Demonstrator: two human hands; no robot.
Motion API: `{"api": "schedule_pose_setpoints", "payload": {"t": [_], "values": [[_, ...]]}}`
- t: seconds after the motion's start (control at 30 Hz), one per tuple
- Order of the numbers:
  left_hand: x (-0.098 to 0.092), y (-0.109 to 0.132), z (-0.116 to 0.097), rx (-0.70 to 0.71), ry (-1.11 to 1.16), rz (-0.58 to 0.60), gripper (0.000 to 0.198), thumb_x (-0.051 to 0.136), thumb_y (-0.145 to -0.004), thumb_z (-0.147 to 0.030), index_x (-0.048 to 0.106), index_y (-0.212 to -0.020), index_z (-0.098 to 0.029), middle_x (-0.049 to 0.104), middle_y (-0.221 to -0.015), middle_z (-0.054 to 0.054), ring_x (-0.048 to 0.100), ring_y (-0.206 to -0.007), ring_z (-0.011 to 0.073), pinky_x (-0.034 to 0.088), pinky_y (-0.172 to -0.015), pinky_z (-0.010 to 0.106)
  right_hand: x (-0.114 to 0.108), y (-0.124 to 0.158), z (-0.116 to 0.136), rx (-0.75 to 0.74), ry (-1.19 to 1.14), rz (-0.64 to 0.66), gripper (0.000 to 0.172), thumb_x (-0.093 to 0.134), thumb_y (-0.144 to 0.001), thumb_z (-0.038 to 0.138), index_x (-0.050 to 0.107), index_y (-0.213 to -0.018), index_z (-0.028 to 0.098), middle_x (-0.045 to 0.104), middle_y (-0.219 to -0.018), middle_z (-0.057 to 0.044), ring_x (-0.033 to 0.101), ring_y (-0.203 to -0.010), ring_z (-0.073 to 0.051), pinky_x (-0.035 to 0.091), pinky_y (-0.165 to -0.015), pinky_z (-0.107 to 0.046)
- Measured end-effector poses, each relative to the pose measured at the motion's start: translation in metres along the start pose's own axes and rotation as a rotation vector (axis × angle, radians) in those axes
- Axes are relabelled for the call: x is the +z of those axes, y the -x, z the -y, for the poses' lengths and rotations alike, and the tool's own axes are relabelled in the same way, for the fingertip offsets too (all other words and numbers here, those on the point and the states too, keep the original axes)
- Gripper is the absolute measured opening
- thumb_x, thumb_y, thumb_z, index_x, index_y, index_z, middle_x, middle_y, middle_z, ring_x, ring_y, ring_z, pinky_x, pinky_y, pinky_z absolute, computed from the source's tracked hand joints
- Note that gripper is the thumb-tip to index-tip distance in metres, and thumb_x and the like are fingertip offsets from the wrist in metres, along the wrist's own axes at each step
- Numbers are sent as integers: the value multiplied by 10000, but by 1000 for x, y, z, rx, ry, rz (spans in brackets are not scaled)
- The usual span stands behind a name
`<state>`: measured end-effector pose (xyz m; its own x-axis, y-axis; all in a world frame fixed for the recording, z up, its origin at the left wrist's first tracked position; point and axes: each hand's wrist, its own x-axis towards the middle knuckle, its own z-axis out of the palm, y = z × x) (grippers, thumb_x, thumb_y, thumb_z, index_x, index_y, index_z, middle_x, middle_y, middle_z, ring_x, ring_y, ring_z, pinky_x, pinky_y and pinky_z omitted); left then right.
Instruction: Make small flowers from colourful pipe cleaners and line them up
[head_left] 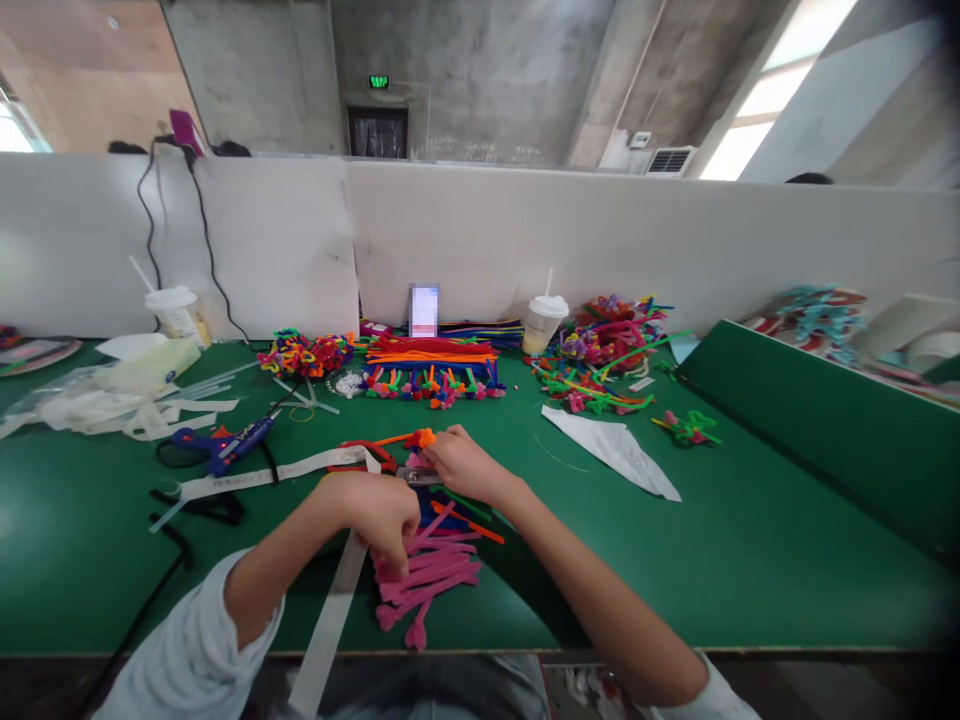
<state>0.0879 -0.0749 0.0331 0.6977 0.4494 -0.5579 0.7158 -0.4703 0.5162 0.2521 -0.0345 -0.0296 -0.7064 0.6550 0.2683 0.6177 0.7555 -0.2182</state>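
Note:
Over a pile of pink pipe cleaners (439,575) is my left hand (375,510), its fingers curled down and closed on one at the pile's left side. The fingertips are partly hidden. Farther forward, my right hand (466,463) pinches an orange pipe cleaner piece (422,438) with a curled end. Close beside it lie scissors (384,456) with red handles, partly covered by my hands. Orange pipe cleaners (480,527) and blue and green ones stick out between the hands and the pink pile. A long white strip (330,620) passes under my left wrist.
A blue glue gun (225,447) lies left, near plastic bags (97,390). At the back are pipe cleaner bundles (431,350), a phone (424,310) and two lidded cups, one right of centre (545,322). White paper (611,450) lies right, before a green divider (825,430).

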Motion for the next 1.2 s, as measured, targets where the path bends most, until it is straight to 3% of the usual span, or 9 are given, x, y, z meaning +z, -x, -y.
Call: {"api": "schedule_pose_setpoints", "payload": {"t": [0.17, 0.23, 0.33, 0.43, 0.6, 0.73, 0.93, 1.2], "values": [[9, -14, -1, -40, -137, 113, 114, 567, -585, -190, 528, -479, -175, 487, -378, -39, 488, -398, 117, 330, -381, 187, -2, -3, -1, 156, -180, -162, 284, 307, -866, 120, 518, -680, 162, 571, -647, -19, 479, -602, -121, 302, -663, -262], [5, -15, 3, -11, -161, 77, 60, 546, -594, -176, 552, -534, -176, 509, -428, -41, 488, -432, 107, 327, -401, 179, -3, -5, -2, 223, -321, -250, 320, 274, -884, 159, 518, -677, 163, 569, -650, -22, 494, -612, -122, 331, -644, -247], [-4, -12, 9, 70, -174, -87, 65, 523, -608, -169, 586, -618, -182, 586, -579, -31, 499, -522, 100, 312, -432, 170, -3, -7, -2, 315, -522, -385, 338, 262, -894, 233, 517, -684, 167, 576, -691, -34, 528, -664, -130, 375, -642, -236], [-14, -10, 13, 30, -122, -306, 109, 485, -649, -183, 591, -675, -181, 607, -641, -19, 511, -566, 109, 309, -464, 177, -5, -7, -1, 333, -592, -445, 332, 267, -891, 253, 510, -680, 172, 575, -691, -34, 540, -676, -136, 394, -653, -242], [-22, -16, 23, -84, 46, -695, 162, 464, -726, -277, 579, -723, -163, 609, -662, 18, 543, -615, 146, 333, -512, 200, -10, -5, 0, 203, -227, -386, 286, 286, -872, 171, 528, -721, 165, 574, -681, -46, 510, -657, -156, 363, -697, -294], [-22, -26, 29, -47, 180, -873, 171, 492, -722, -315, 542, -674, -159, 557, -594, -4, 512, -539, 130, 328, -481, 205, -2, -5, 0, 189, -32, -404, 238, 310, -828, 102, 530, -755, 158, 578, -739, -87, 496, -712, -189, 356, -691, -309], [-19, -34, 29, 116, 654, -817, 262, 504, -730, -415, 501, -691, -156, 451, -446, -63, 436, -366, 82, 361, -403, 198, 9, -8, 1, 233, -232, -507, 229, 264, -848, 154, 474, -760, 174, 515, -686, -55, 455, -614, -156, 362, -577, -256], [-15, -43, 30, 218, 948, -877, 283, 579, -681, -406, 497, -613, -144, 442, -473, -59, 407, -376, 53, 367, -365, 177, 9, -9, 5, 296, -456, -530, 262, 257, -864, 260, 347, -624, 207, 403, -583, 10, 379, -522, -118, 310, -513, -236]]}}
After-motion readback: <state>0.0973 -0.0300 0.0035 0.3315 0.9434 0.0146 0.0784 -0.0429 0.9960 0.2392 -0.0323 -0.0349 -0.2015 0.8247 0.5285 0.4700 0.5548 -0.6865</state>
